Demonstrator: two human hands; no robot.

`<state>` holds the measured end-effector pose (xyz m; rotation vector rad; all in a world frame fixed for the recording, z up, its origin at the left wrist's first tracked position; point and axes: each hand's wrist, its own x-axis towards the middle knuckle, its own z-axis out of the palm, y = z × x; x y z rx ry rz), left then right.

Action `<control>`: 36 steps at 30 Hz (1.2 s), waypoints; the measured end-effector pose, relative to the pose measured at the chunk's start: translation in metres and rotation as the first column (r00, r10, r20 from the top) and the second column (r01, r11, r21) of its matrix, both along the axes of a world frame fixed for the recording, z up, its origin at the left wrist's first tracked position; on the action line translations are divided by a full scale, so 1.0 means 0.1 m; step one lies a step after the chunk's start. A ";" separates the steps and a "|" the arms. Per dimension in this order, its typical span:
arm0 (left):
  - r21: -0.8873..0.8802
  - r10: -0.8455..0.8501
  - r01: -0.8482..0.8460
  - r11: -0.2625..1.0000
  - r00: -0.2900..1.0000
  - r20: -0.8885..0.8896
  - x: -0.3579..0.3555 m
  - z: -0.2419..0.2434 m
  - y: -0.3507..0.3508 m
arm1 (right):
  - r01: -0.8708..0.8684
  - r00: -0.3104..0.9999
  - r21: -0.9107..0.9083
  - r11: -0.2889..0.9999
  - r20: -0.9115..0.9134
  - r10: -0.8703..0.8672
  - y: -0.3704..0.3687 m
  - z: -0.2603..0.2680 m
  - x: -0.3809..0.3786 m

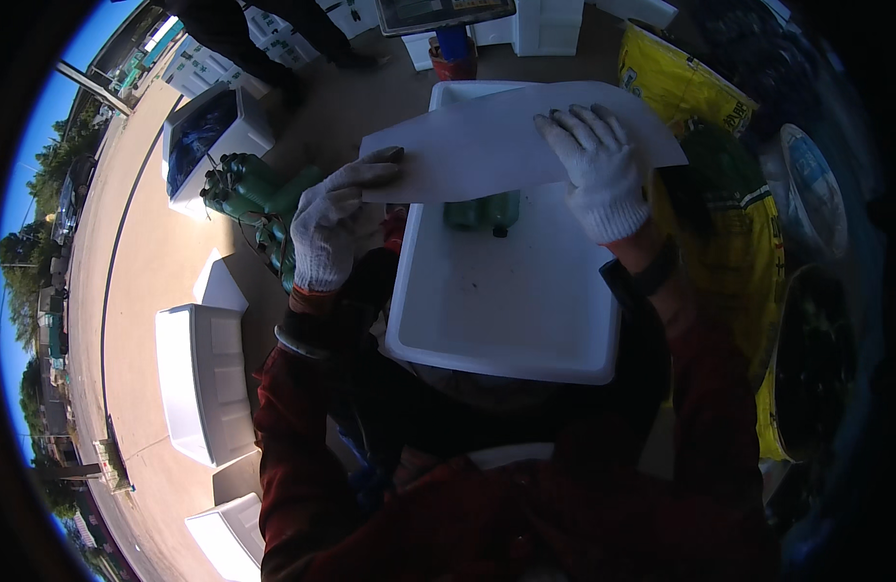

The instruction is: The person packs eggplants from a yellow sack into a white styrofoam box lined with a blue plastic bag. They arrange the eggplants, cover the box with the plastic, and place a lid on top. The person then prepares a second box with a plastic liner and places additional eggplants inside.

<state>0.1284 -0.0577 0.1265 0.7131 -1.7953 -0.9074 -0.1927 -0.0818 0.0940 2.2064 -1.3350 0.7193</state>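
A thin white sheet [466, 149] spans the far part of a white foam box [506, 320]. My left hand [331, 218], in a white knit glove, pinches the sheet's left end. The gloved right hand [593, 171] grips it towards the right end, fingers on top and thumb out of sight. Below the sheet's near edge, green plastic bottles [484, 212] lie in the box, one dark cap showing. Whatever lies farther back in the box is hidden by the sheet. A few dark specks dot the box floor.
More green bottles [255, 196] lie bundled on the left, near a foam box lined with dark plastic [207, 138]. Other foam boxes [204, 385] stand in sunlight. Yellow sacks [731, 269] crowd the right. A scale [448, 13] and a person's legs [273, 44] are beyond.
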 end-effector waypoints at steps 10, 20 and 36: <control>-0.611 0.691 -0.416 0.674 0.064 0.720 -0.45 -0.43 -0.82 | 0.384 0.918 0.577 0.721 -0.320 -0.233 0.08 -0.55 0.74; -0.389 0.441 -0.248 0.887 0.208 0.873 -1.15 -1.66 -0.88 | 0.249 0.962 0.800 0.545 -0.268 -0.045 0.02 -1.10 0.90; -0.346 0.367 -0.327 0.879 0.001 0.930 -1.20 -2.63 -1.36 | 0.282 0.889 0.784 0.553 0.004 -0.459 -0.70 -1.98 0.95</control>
